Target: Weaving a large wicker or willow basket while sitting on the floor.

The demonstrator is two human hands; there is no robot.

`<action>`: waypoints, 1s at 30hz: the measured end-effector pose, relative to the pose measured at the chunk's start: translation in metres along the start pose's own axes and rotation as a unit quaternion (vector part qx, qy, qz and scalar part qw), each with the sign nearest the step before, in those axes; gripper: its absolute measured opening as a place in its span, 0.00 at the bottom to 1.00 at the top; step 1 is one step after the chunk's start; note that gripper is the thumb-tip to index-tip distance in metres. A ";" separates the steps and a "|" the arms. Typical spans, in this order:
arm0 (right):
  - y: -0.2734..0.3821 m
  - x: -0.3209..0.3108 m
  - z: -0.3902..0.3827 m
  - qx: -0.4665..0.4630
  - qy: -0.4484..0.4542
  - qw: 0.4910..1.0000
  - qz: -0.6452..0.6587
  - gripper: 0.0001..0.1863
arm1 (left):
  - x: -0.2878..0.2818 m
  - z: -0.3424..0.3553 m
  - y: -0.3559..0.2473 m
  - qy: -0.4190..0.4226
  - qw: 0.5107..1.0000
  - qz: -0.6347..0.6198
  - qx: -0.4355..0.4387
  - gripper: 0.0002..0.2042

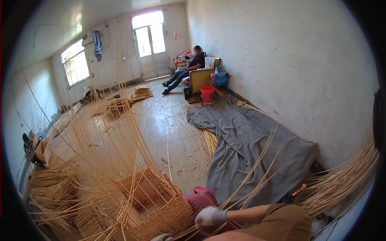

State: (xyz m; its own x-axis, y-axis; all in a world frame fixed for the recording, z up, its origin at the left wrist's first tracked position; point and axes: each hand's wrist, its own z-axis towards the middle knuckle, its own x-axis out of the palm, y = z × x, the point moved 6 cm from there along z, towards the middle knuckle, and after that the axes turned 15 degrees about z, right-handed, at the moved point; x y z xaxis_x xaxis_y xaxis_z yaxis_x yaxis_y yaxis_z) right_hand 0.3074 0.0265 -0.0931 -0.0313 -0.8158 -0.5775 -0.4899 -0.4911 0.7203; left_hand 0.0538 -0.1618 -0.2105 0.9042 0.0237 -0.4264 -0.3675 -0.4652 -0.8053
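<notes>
A half-woven wicker basket [173,213] sits close before me, its tall uncut rods [138,136] standing up and fanning out over the room. My right hand [209,217], in a pale glove, is closed just right of the basket. Long thin wicker rods [253,170] run through it, slanting up to the right over the cloth and down to the left. Only the top of my gloved left hand [163,237] shows at the lower edge, by the basket's near side; its fingers are hidden. Red striped cloth [201,199] lies beyond my right hand.
A grey cloth [249,148] covers rods on the right. Bundles of rods lie at the far right [341,180] and left [56,193]. An orange-handled tool [299,189] is near my right arm. Farther off are a red bucket [207,94], a seated person [195,62] and another person [30,148].
</notes>
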 end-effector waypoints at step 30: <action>0.051 -0.120 -0.018 -0.310 -0.331 0.714 0.533 0.06 | -0.034 -0.035 -0.163 -0.238 0.946 0.178 0.127 0.06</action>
State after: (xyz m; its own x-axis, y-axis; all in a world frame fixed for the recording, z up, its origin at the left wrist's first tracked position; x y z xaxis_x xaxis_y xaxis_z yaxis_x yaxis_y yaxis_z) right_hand 0.3023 0.0939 0.0200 -0.6048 -0.6043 0.5188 0.5933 0.0927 0.7996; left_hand 0.0909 -0.1181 -0.0506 0.5352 0.3292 -0.7779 -0.7254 -0.2928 -0.6229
